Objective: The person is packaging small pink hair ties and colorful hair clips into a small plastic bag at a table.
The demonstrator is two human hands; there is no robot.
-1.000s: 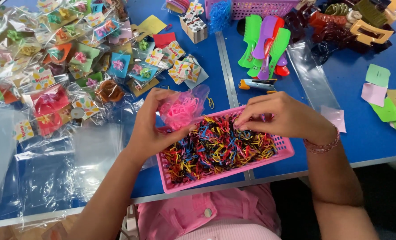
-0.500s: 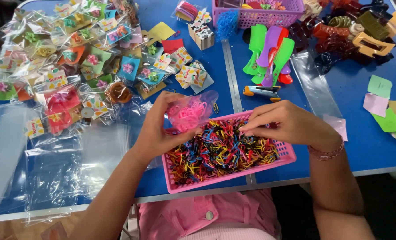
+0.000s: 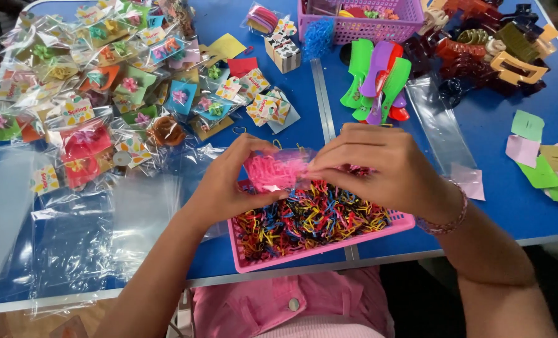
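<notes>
My left hand (image 3: 226, 184) holds a small clear plastic bag (image 3: 276, 169) filled with pink elastic bands, just above the near left part of a pink basket (image 3: 329, 244). The basket is full of small elastic bands (image 3: 310, 216) in red, yellow, blue and black. My right hand (image 3: 379, 169) is beside the bag, its fingertips pinched at the bag's right edge; whether they hold any bands there is hidden.
Packed hair accessories in clear bags (image 3: 91, 81) cover the far left. Empty clear bags (image 3: 60, 219) lie near left. Green and purple combs (image 3: 376, 78), hair claws (image 3: 485, 44), a purple basket (image 3: 366, 22) and coloured paper slips (image 3: 542, 156) lie to the right.
My right hand has lifted off the bands in the basket and moved left to the bag of pink bands. My left hand keeps hold of the bag.
</notes>
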